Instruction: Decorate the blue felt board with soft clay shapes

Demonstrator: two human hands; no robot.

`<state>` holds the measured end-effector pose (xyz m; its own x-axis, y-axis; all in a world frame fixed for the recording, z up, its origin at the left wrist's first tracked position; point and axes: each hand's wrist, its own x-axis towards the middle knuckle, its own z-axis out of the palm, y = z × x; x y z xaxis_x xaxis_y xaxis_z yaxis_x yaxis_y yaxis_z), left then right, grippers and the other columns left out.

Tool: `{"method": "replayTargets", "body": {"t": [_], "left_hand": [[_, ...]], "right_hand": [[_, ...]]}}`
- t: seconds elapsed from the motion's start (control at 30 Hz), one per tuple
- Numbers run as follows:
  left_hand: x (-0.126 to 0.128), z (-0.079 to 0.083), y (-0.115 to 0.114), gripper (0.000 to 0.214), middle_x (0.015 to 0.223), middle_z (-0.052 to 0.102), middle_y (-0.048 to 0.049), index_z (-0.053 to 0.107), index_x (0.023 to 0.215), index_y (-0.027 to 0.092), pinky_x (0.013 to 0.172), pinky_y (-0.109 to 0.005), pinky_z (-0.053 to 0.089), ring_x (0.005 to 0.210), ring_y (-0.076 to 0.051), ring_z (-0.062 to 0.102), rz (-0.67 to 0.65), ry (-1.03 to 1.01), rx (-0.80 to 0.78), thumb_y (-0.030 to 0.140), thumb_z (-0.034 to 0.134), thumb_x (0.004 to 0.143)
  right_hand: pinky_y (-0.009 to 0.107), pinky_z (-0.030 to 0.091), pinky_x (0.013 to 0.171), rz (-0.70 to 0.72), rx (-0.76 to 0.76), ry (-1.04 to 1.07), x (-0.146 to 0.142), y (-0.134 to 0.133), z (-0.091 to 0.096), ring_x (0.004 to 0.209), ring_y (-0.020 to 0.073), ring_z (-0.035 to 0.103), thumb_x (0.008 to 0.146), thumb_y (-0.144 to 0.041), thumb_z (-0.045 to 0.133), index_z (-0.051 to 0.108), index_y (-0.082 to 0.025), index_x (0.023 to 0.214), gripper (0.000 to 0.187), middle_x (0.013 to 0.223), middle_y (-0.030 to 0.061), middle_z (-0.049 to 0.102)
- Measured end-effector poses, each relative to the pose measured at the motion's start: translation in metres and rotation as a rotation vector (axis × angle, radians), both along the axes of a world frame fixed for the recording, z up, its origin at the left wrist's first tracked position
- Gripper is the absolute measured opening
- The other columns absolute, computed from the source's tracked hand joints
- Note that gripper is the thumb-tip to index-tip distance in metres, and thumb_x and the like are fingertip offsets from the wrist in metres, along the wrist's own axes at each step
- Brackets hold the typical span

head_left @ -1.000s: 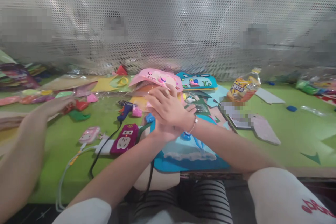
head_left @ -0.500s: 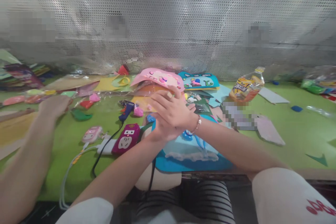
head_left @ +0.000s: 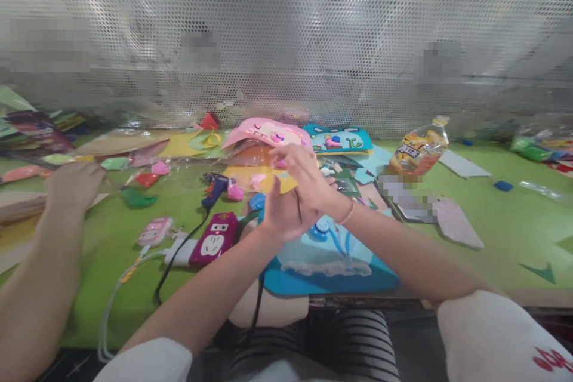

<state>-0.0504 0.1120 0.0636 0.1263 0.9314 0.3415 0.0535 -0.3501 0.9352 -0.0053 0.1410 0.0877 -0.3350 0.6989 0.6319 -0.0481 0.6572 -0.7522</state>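
My left hand (head_left: 286, 210) is palm up, thumb raised and fingers stretched out. Across it lies my right hand (head_left: 311, 182), its heel against the left palm and its fingers lifted and extended. Whether a small piece sits between the palms is hidden. Below both hands is a blue sheet (head_left: 286, 282) with a light blue panel, a blue spiral shape (head_left: 320, 229), wavy blue strands and a whitish strip along the bottom. A lump of blue clay (head_left: 258, 201) and a pink lump (head_left: 235, 191) lie just left of my hands.
A glue gun (head_left: 216, 190), a maroon power strip (head_left: 215, 239) and cables lie left. Another person's hand (head_left: 74, 185) works at far left. Behind stand pink (head_left: 250, 130) and teal (head_left: 364, 142) decorated cards; a bottle (head_left: 418, 152) stands right, before a perforated metal screen (head_left: 286, 42).
My right hand has tilted up from lying flat over the left, and the left palm and thumb now show. The other person's hand has shifted left.
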Motion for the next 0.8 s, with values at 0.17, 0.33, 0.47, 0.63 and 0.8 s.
{"method": "replayTargets", "body": {"t": [0.17,0.33,0.47,0.63,0.8], "left_hand": [[-0.023,-0.017,-0.006,0.082,0.133,0.051,-0.018,0.054,0.122,0.009,0.097,-0.044,0.043,0.124,-0.03,0.048,-0.479,-0.437,-0.235,0.069,0.013,0.085],[-0.018,-0.019,-0.003,0.074,0.133,0.049,-0.0211,0.05,0.125,0.007,0.104,-0.045,0.033,0.131,-0.033,0.039,-0.704,-0.699,-0.473,0.065,0.027,0.086],[-0.017,-0.023,-0.002,0.081,0.128,0.053,-0.0236,0.046,0.129,0.004,0.106,-0.042,0.029,0.132,-0.032,0.037,-0.844,-0.963,-0.686,0.069,0.027,0.085],[-0.018,-0.029,0.0,0.08,0.129,0.053,-0.0203,0.041,0.136,0.01,0.105,-0.043,0.027,0.129,-0.032,0.041,-0.864,-0.997,-0.714,0.07,0.025,0.085],[-0.018,-0.028,0.001,0.08,0.128,0.055,-0.0189,0.041,0.135,0.009,0.104,-0.042,0.027,0.128,-0.031,0.043,-0.824,-1.01,-0.75,0.069,0.025,0.085]], "right_hand": [[0.033,0.046,0.088,0.106,0.159,-0.414,0.05,0.026,0.027,0.091,0.0166,0.056,0.085,-0.018,0.049,0.064,-0.019,0.089,0.015,0.094,0.0056,0.06],[0.031,0.047,0.089,0.405,0.037,-0.723,0.076,0.038,0.019,0.101,0.016,0.058,0.079,-0.018,0.06,0.064,-0.02,0.109,0.031,0.112,0.0041,0.06],[0.028,0.05,0.081,0.453,-0.119,-0.696,0.081,0.044,0.006,0.091,0.0144,0.062,0.076,-0.021,0.065,0.067,-0.017,0.101,0.025,0.1,0.0035,0.067],[0.022,0.05,0.073,0.521,-0.186,-0.653,0.081,0.047,-0.008,0.08,0.0107,0.063,0.076,-0.027,0.069,0.069,-0.016,0.096,0.023,0.09,0.0015,0.07],[0.023,0.051,0.075,0.533,-0.247,-0.535,0.08,0.049,-0.019,0.081,0.0116,0.064,0.073,-0.028,0.072,0.072,-0.017,0.094,0.024,0.091,0.0028,0.071]]}}
